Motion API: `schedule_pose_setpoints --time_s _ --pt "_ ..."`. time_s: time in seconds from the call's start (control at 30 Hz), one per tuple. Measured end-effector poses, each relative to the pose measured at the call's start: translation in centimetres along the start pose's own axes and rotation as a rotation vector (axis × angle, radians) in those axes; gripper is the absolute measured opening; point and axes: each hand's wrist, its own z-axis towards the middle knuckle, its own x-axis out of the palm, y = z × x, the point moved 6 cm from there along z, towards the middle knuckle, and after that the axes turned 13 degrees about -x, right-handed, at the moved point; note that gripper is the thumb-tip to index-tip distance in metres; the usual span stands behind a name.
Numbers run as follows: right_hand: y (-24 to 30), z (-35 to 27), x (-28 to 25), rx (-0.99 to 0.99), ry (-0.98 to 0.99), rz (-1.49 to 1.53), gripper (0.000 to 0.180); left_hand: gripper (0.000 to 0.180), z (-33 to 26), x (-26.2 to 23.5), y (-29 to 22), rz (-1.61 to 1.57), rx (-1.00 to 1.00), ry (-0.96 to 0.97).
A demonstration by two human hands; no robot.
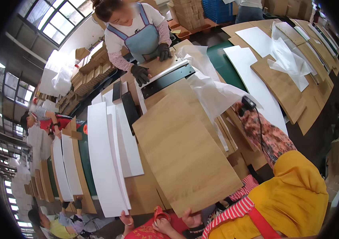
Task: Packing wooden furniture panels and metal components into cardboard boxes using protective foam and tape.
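Observation:
A large wood-grain board (185, 147) lies slanted across the stack in front of me. At its near left corner my left hand (192, 220) is closed on the edge, a black band round the wrist. My right hand (238, 107) reaches far out in a flowered sleeve, beside a crumpled white foam sheet (221, 93); its fingers are hidden, and a small black wired device sits on the wrist. Beyond the board, a person opposite rests black-gloved hands (140, 75) by a dark strip panel (167, 81) with a white edge.
White panels (105, 159) stand to the left, a neighbour's hand (127, 220) at their near end. That person in red also holds a red looped object (160, 213). More boards and cardboard (281, 87) lie at the right. Other people work at the left.

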Motion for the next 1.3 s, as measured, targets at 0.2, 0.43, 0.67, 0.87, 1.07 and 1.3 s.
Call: schedule_pose_setpoints --time_s 0.2,0.43,0.67,0.87,1.07,1.3 --pt "-0.7 3.0 1.6 -0.395 -0.572 0.691 0.069 0.053 7.2 4.9 8.6 -0.003 0.089 -0.131" --pt "-0.1 4.8 0.6 -0.525 -0.694 0.789 0.075 0.044 7.3 4.7 12.7 0.495 -0.298 -0.024" --pt "3.0 21.3 3.8 -0.598 -0.888 1.037 0.082 0.031 0.9 5.4 11.8 0.743 -0.466 0.213" --pt "10.4 51.0 22.6 -0.431 -0.802 1.24 0.076 0.026 6.1 13.1 14.7 0.916 -0.434 0.431" --pt "4.1 32.0 23.2 -0.83 0.383 3.606 0.056 0.037 -5.0 10.6 14.3 0.5 -0.384 0.196" --pt "-3.1 25.2 41.4 0.447 -0.546 2.961 0.043 0.026 -8.8 46.4 27.1 -0.338 -0.672 0.466"
